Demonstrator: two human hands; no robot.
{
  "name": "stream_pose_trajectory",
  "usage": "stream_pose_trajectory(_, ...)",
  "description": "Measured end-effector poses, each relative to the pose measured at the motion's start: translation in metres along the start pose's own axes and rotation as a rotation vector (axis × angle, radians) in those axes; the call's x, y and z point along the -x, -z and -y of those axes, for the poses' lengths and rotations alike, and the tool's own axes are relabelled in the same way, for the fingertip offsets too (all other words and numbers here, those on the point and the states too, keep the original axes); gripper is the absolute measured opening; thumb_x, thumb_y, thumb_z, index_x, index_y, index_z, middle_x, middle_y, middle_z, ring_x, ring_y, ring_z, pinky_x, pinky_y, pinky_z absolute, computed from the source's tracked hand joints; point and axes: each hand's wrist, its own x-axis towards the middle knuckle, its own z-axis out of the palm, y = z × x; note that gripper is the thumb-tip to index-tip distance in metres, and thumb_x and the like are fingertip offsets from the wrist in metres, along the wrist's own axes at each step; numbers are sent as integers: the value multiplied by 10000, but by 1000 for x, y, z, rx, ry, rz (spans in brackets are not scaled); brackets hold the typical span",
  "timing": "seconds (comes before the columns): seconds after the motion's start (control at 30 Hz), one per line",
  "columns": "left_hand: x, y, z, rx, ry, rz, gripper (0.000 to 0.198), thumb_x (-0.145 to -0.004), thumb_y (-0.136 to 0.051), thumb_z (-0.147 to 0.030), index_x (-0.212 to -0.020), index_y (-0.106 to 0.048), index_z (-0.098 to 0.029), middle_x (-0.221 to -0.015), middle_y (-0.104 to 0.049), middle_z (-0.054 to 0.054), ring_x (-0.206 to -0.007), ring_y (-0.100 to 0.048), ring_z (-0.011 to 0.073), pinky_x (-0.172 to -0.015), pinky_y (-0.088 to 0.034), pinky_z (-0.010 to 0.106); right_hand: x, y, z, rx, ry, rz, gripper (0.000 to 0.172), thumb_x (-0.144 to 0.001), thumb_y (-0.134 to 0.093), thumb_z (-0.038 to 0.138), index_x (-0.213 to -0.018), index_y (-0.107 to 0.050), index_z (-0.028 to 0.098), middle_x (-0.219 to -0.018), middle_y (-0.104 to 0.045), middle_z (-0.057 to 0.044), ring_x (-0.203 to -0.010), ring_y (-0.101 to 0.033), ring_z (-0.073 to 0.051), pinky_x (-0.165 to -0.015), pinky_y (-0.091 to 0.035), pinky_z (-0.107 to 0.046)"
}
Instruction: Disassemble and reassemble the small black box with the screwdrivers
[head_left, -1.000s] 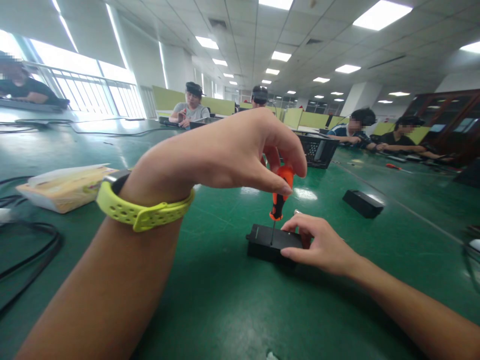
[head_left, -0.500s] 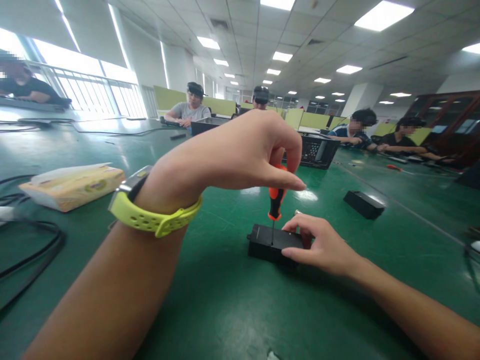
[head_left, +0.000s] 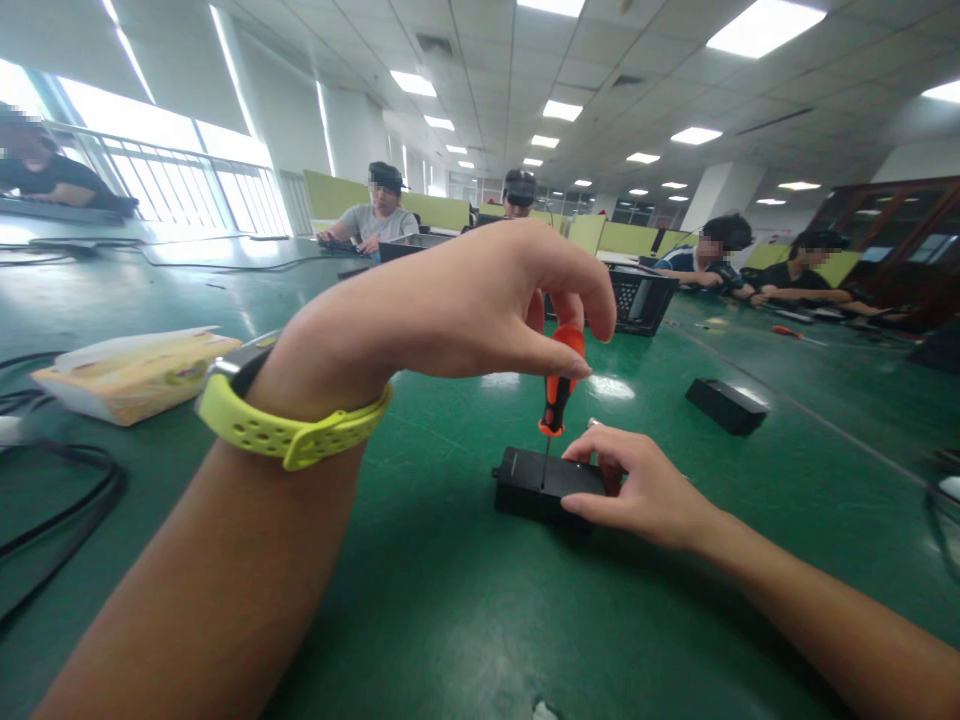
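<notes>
My left hand point(head_left: 502, 300), with a yellow-green watch strap on its wrist, is closed on the orange and black handle of a screwdriver point(head_left: 556, 400). The tool leans slightly, and the tip of its thin shaft meets the top face of a black rectangular box point(head_left: 525, 485). That box lies flat on the green table, with a small tab at its left end. Around the right end of the box, my right hand point(head_left: 641, 490) grips with thumb and fingers on opposite sides. Part of the box is hidden behind those fingers.
Another black box point(head_left: 726, 405) lies to the right. Behind my left hand stands a black plastic basket point(head_left: 641, 300). A tissue pack point(head_left: 135, 375) and black cables point(head_left: 67, 520) are on the left. Far right lies a red-handled screwdriver point(head_left: 787, 331). Several people sit around the table.
The screwdriver handle has tilted a little to the right and my left fingers have shifted on it. The box and my right hand stay in place.
</notes>
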Motion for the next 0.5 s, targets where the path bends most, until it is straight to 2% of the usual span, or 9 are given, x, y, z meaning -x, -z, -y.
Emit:
stream_pose_trajectory(0.1,2,2,1,60,-5,31,243,-814,-634,-252,-1051,-679,-219,-972,-694,3,-763,-628,98,-638,-460,178,0,0,-2,-2,2,1,243,-722,-740,333,-913,-670,201,-765,-592,16,-619,-484,-124,-602,-379,-277)
stream_pose_trajectory(0.17,3,3,1,74,-10,37,259,-813,-639,-266,-1064,-674,-215,-963,-695,8,-758,-629,100,-632,-464,181,0,0,-2,-4,4,1,246,-724,-738,337,-917,-669,202,-759,-587,17,-617,-483,-126,-591,-372,-276)
stream_pose_trajectory(0.33,0,1,-1,-15,22,-22,288,-763,-689,-409,-926,-701,-173,-739,-651,14,-623,-568,106,-532,-394,219,-1,0,-2,-2,10,-4,236,-726,-735,338,-910,-669,207,-740,-580,23,-619,-487,-131,-608,-371,-289)
stream_pose_trajectory(0.5,-3,-2,-6,-118,55,-84,229,-803,-625,-372,-787,-702,-157,-574,-555,-10,-550,-500,93,-537,-344,237,-3,0,1,-3,8,-10,248,-728,-737,345,-920,-666,205,-734,-576,26,-612,-488,-128,-613,-376,-292)
